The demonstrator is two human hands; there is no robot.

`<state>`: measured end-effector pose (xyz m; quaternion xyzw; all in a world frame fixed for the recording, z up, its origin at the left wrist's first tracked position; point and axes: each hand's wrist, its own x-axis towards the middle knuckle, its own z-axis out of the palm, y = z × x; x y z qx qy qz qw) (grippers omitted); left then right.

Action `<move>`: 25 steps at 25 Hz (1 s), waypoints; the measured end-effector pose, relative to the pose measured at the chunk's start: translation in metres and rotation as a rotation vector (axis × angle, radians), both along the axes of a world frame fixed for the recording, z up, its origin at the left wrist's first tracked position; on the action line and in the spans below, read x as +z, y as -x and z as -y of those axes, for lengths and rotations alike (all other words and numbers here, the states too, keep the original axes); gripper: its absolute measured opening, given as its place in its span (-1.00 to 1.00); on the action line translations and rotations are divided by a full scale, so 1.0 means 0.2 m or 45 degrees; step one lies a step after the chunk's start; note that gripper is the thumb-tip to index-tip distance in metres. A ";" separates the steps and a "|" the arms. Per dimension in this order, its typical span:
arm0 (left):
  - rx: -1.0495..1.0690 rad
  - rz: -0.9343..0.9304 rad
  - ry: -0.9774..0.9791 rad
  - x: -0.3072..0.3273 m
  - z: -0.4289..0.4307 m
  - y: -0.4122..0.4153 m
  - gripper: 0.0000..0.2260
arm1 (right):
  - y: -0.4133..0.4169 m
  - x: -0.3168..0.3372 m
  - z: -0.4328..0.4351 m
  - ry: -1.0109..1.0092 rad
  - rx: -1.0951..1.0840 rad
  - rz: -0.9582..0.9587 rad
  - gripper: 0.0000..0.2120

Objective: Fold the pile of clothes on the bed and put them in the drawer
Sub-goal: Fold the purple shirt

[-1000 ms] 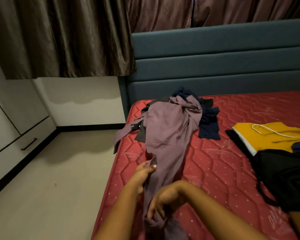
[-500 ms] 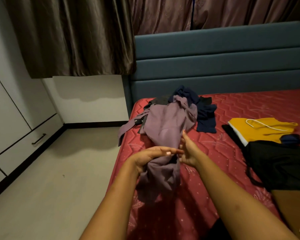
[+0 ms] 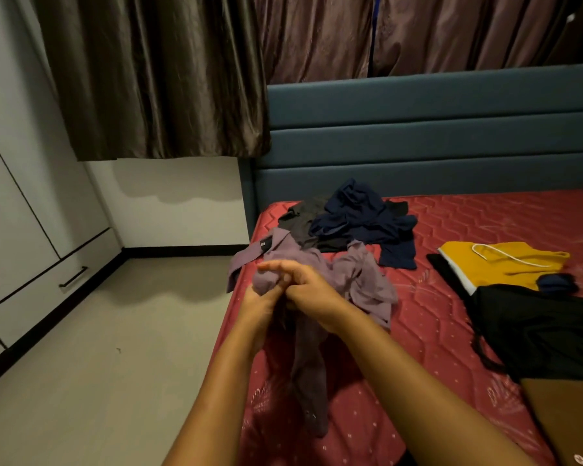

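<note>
A mauve shirt (image 3: 364,280) lies bunched on the red mattress (image 3: 451,331), one part hanging down toward me. My left hand (image 3: 260,304) grips a bunch of its cloth from below. My right hand (image 3: 307,290) holds the same bunch from the right, fingers stretched over it. Behind lies the pile: a navy garment (image 3: 360,213) on a dark grey one (image 3: 300,220). The white drawer (image 3: 41,290) with a black handle is at the wardrobe's base on the left, closed.
A folded yellow garment (image 3: 505,267) with a white cord and a black garment (image 3: 546,331) lie at the right of the bed. A brown board (image 3: 572,422) is at bottom right. A teal headboard (image 3: 418,136) stands behind; beige floor (image 3: 98,364) lies to the left.
Both hands have come together and gathered the mauve shirt into a bunch, pulling it off the pile toward me. The navy and grey clothes are now uncovered.
</note>
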<state>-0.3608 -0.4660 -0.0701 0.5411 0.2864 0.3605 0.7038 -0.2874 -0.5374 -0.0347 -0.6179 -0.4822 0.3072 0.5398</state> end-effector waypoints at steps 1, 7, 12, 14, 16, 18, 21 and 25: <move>0.053 -0.063 -0.117 0.01 -0.01 -0.01 -0.88 | 0.00 -0.01 0.00 -0.055 -0.106 0.133 -0.36; 0.186 -0.311 -0.756 0.05 -0.02 0.05 -0.59 | 0.04 -0.07 0.06 -0.123 -0.466 0.598 -0.31; 0.399 -0.287 -1.246 0.16 -0.05 0.16 -0.60 | -0.19 -0.08 0.05 0.414 -0.575 0.937 -0.55; 0.496 -0.114 -1.180 0.18 -0.09 0.20 -0.73 | -0.21 -0.14 0.04 0.537 -0.765 1.067 -0.60; 0.551 0.099 -0.919 0.20 -0.13 0.25 -0.76 | -0.28 -0.15 0.03 0.597 -0.911 1.075 -0.65; 0.694 0.239 -0.654 0.22 -0.18 0.32 -0.80 | -0.39 -0.14 0.06 0.633 -1.017 1.081 -0.66; 1.011 0.328 -0.261 0.20 -0.30 0.44 -0.86 | -0.55 -0.15 0.17 0.692 -1.134 1.119 -0.72; 1.062 -0.577 -0.267 0.04 -0.44 0.56 -0.69 | -0.62 -0.17 0.24 0.701 -1.044 1.169 -0.80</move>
